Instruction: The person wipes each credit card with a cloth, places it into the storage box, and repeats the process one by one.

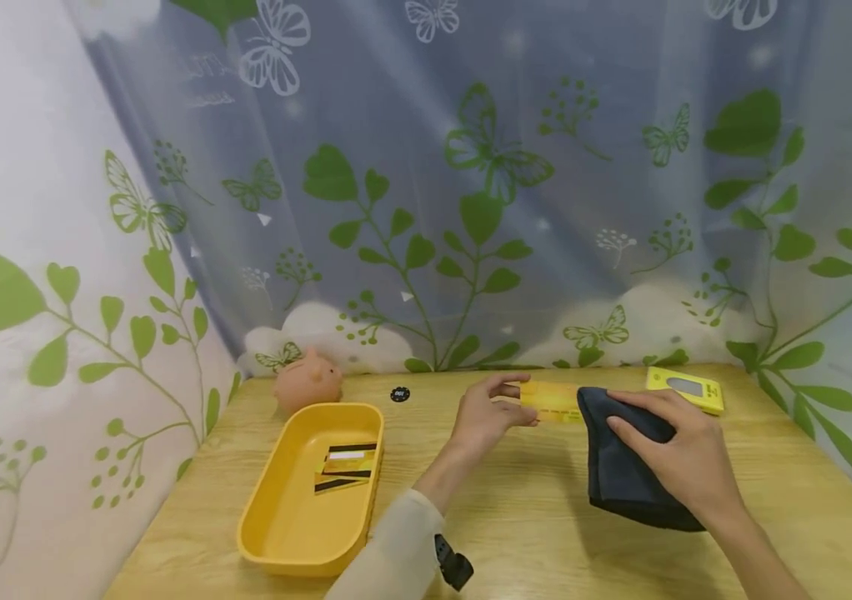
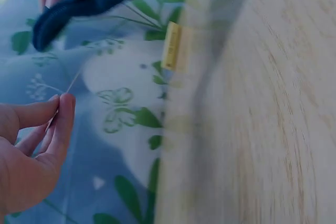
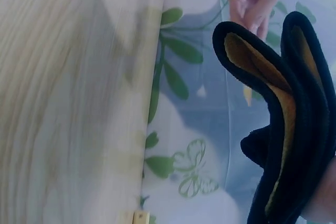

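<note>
My left hand (image 1: 492, 415) pinches a thin yellow card (image 1: 550, 402) above the table, thumb on one side and fingers on the other. Edge-on, that card (image 2: 74, 81) is only a thin line in the left wrist view. Just right of it my right hand (image 1: 696, 457) grips a folded dark blue cloth (image 1: 624, 467), thumb on the near face. The cloth (image 3: 310, 124) shows a tan inner side between its folds in the right wrist view. In the head view the card's right end meets the cloth's edge; whether they touch I cannot tell.
A yellow tray (image 1: 276, 525) on the left holds a few yellow cards (image 1: 349, 460) with black stripes. Behind it sits a pink piggy bank (image 1: 309, 381), with a black chip (image 1: 400, 394) to its right. A yellow box (image 1: 709, 392) lies at the back right, before a patterned curtain (image 1: 426, 250).
</note>
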`<state>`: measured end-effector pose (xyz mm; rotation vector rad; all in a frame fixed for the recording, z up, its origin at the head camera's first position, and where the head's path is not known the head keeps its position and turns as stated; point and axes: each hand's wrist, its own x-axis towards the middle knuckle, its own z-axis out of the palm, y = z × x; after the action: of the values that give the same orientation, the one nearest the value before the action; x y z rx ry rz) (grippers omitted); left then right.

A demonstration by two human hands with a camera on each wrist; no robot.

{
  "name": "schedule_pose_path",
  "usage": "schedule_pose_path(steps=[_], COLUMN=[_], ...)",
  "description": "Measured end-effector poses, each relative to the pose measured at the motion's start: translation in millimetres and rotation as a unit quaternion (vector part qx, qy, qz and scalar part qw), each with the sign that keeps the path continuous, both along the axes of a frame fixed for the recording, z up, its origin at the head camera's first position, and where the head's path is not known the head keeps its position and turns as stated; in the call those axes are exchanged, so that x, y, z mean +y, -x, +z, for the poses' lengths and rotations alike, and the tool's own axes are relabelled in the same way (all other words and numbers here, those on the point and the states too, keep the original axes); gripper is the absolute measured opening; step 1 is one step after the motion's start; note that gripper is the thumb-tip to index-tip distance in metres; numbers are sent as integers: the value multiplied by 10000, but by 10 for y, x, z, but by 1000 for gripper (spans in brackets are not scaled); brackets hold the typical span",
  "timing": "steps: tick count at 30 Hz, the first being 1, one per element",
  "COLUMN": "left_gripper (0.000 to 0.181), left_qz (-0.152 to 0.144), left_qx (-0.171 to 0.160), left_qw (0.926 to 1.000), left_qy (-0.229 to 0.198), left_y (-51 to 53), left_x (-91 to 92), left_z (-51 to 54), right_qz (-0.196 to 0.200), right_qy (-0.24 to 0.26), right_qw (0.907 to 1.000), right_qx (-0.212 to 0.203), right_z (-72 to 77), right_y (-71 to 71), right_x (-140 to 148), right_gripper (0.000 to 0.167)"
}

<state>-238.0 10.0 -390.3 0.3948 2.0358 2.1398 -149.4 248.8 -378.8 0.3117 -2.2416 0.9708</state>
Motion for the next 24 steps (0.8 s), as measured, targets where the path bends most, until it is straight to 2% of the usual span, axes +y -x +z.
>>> schedule_pose_path(steps=[5, 11, 15, 24], left_gripper=[57, 59, 57, 57], left_qz=[-103, -93, -19, 88], left_qx=[194, 175, 217, 282], left_qw=[9994, 9993, 9991, 9988], left_qy=[265, 316, 363, 386], left_y=[-175, -356, -411, -487], left_x=[-243, -497, -630, -847], left_z=[100, 159, 157, 136], right_qz=[249, 645, 911, 1078], right_qy=[-32, -43, 14, -96], right_qw=[9996, 9973, 9950, 9928], right_qx=[106, 338, 416, 514], right_z=[15, 76, 101, 90], right_y=[15, 28, 30, 43], right_x=[-190, -473, -645, -985], right_gripper=[41, 42, 43, 42])
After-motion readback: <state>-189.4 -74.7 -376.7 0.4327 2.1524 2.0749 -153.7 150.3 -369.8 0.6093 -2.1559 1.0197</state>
